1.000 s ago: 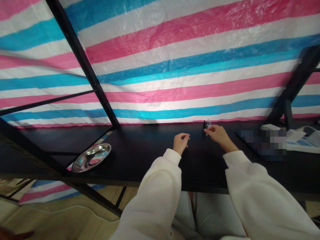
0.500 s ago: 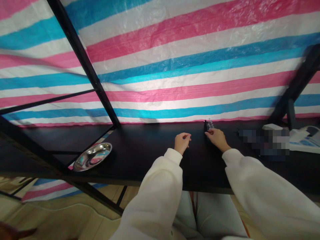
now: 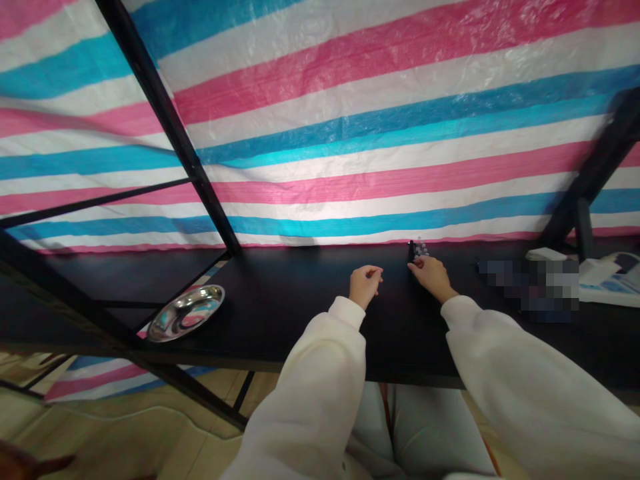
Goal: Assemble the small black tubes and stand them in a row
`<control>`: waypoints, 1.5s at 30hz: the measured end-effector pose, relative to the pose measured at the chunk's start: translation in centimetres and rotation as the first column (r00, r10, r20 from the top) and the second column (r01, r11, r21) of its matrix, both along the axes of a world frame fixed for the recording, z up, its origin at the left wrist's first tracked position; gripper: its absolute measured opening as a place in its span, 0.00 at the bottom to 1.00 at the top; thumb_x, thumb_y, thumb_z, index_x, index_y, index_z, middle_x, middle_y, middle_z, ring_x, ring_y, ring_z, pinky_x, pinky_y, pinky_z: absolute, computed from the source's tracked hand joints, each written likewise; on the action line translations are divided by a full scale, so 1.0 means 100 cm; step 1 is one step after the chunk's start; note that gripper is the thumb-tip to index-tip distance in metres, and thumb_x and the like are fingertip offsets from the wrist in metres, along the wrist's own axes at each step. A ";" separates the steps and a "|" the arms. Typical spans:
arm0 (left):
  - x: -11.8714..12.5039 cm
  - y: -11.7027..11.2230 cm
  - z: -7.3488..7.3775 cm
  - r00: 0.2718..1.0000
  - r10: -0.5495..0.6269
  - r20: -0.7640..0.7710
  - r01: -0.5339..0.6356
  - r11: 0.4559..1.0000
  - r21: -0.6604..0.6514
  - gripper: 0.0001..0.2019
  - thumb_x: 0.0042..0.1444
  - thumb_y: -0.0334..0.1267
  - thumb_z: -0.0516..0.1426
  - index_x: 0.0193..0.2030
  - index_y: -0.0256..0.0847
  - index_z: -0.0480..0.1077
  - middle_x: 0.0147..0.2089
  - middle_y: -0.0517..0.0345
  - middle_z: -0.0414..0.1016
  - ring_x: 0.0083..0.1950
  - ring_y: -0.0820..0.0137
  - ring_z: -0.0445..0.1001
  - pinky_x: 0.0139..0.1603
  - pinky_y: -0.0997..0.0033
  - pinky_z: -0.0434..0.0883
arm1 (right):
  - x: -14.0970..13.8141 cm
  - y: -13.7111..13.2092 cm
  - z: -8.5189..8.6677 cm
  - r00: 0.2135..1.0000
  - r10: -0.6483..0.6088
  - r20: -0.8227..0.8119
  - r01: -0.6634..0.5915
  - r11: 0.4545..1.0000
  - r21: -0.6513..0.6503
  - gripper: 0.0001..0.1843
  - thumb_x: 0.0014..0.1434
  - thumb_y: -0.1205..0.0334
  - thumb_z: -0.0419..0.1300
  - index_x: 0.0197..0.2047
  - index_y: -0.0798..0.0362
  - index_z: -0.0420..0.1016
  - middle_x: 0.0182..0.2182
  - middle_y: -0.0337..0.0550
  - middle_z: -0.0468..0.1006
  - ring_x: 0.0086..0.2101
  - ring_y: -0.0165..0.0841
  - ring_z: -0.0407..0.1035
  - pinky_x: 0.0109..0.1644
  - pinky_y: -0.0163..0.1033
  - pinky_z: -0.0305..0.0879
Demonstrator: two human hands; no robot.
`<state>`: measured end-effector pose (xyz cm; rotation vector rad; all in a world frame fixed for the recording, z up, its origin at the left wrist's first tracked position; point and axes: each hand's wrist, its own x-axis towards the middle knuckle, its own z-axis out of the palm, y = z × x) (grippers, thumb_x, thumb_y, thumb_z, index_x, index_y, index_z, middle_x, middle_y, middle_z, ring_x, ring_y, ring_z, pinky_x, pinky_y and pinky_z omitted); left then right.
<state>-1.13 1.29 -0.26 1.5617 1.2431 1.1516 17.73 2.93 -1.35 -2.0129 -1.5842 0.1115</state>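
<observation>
My left hand hovers over the black table with its fingers curled together; whatever they may pinch is too small to make out. To its right, my right hand has thumb and fingers pressed together. Just beyond those fingertips stand a small dark upright piece and a cluster of clear, bead-like bits. Whether my right fingers grip either of them, or something smaller, is hidden by the hand.
A shiny oval metal dish sits on the left, near the table's end. A blurred-out dark patch and white items are on the right. Black frame posts and a striped plastic sheet stand behind.
My right hand has shifted slightly left, close to the small dark piece. My left hand has hardly moved and keeps its pinch.
</observation>
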 end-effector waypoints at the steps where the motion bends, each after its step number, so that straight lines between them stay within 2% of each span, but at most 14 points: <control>1: 0.000 0.000 0.000 1.000 -0.001 0.000 0.001 1.000 0.000 0.10 0.51 0.34 0.53 0.35 0.32 0.73 0.28 0.55 0.73 0.15 0.84 0.61 0.13 0.83 0.59 | 0.000 0.000 0.000 1.000 -0.001 0.007 0.001 1.000 -0.005 0.13 0.53 0.54 0.56 0.36 0.53 0.74 0.34 0.47 0.78 0.36 0.37 0.71 0.36 0.36 0.61; 20: 0.000 0.002 -0.002 1.000 -0.001 -0.009 0.001 1.000 0.011 0.10 0.51 0.35 0.53 0.35 0.32 0.73 0.27 0.56 0.73 0.15 0.83 0.61 0.13 0.84 0.59 | 0.002 0.000 0.000 0.998 0.007 0.064 -0.002 0.997 -0.075 0.15 0.52 0.52 0.56 0.36 0.54 0.74 0.34 0.48 0.77 0.35 0.38 0.71 0.34 0.37 0.61; 37: 0.000 0.000 0.000 1.000 0.006 -0.007 -0.006 1.000 -0.001 0.09 0.51 0.34 0.53 0.34 0.32 0.73 0.26 0.56 0.72 0.17 0.83 0.62 0.13 0.85 0.58 | 0.007 -0.002 -0.002 0.997 0.027 0.068 -0.019 0.993 -0.119 0.12 0.51 0.54 0.58 0.31 0.54 0.75 0.28 0.46 0.76 0.33 0.37 0.71 0.33 0.37 0.61; 45: -0.001 0.000 0.000 1.000 0.008 -0.015 -0.008 1.000 0.008 0.10 0.51 0.35 0.53 0.34 0.32 0.73 0.26 0.57 0.72 0.15 0.83 0.60 0.13 0.83 0.59 | 0.012 -0.006 0.003 0.997 0.062 0.039 -0.054 0.980 -0.192 0.10 0.50 0.58 0.58 0.29 0.55 0.75 0.23 0.44 0.76 0.25 0.32 0.71 0.30 0.34 0.63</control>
